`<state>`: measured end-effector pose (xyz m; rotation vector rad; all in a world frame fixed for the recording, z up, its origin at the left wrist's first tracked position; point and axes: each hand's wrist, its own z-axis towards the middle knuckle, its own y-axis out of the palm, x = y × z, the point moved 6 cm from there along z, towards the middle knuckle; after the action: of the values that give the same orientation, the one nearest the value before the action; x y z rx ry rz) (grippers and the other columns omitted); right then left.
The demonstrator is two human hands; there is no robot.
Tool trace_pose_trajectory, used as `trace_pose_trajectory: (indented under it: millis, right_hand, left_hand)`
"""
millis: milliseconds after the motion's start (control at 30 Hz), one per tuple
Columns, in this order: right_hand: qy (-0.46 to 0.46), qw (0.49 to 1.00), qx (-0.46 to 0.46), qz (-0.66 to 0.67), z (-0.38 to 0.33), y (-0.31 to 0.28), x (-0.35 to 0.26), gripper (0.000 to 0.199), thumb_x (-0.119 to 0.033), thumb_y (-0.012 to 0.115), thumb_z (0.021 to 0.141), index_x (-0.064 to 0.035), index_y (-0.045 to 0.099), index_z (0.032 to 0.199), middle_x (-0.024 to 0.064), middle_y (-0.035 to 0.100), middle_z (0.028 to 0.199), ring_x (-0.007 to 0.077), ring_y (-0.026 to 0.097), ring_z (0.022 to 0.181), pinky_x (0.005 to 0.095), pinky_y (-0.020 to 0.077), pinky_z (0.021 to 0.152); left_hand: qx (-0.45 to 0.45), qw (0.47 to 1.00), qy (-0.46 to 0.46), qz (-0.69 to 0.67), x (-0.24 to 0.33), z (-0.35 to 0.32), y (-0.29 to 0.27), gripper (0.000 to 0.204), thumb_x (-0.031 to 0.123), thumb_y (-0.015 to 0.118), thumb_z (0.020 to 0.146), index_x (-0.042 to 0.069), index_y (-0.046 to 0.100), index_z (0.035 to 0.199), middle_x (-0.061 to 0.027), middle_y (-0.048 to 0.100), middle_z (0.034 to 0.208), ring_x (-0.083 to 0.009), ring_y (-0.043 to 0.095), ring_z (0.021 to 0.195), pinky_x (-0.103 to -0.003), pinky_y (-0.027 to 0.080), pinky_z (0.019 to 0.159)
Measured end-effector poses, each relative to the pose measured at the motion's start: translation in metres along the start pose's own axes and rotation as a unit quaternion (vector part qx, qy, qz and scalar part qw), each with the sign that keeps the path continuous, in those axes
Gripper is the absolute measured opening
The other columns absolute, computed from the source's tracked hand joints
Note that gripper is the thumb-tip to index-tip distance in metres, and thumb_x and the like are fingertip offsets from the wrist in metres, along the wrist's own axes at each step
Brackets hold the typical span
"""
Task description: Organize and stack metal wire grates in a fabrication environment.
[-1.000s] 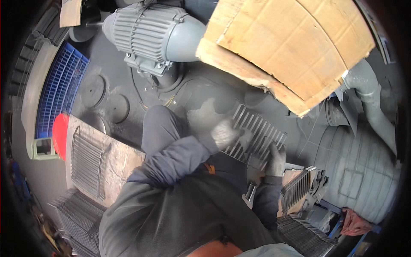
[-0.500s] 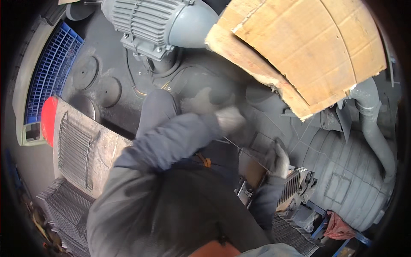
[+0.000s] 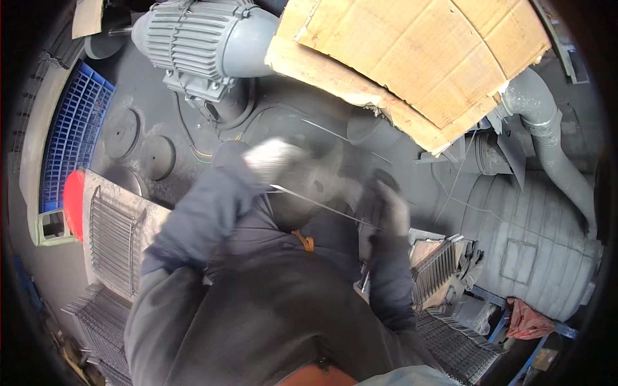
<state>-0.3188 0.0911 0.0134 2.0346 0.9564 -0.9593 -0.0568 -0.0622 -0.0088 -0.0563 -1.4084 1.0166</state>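
My left hand, in a pale glove and smeared by motion, is at the left end of a thin metal wire rack. Two bright straight edges of the rack show; blur hides its inner bars. My right hand, in a pale glove with dark fingers, grips the rack's right end. The rack is held above my lap, in front of the dark floor. On a board to my left lies a similar wire rack, with stacked wire racks below it. More upright racks stand right of my right forearm.
A grey motor stands ahead at left. Cardboard overhangs the upper right, near a grey pipe and a ribbed grey drum. A blue plastic crate, round discs and a red cloth lie around.
My left hand has swung left and away from my right hand, which has moved slightly left and up. The rack has moved left with them. My view has shifted a little.
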Motion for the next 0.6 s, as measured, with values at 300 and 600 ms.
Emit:
trace_pose_trajectory:
  millis: [300,600]
  right_hand:
    - [-0.211,0.961,0.170,-0.047,-0.163,-0.159,-0.068,0.046,-0.013,0.071,0.098,0.0028,0.061,0.140,0.0109,0.071,0.123,0.0211,0.069,0.108,0.0357,0.0564,0.097]
    - [-0.426,0.837,0.267,-0.216,-0.181,-0.080,-0.032,0.075,-0.007,0.081,0.093,0.0001,0.044,0.157,0.0134,0.056,0.147,0.0275,0.056,0.137,0.0404,0.0483,0.114]
  left_hand:
    - [-0.041,0.920,-0.111,-0.373,0.158,0.064,0.104,0.027,0.022,0.067,0.102,-0.003,0.070,0.113,-0.0114,0.069,0.090,-0.0211,0.067,0.079,-0.032,0.055,0.069]
    - [0.090,0.937,-0.208,-0.267,0.166,-0.009,0.057,0.020,0.013,0.079,0.097,0.003,0.061,0.098,-0.0004,0.063,0.081,-0.0091,0.059,0.073,-0.026,0.048,0.065]
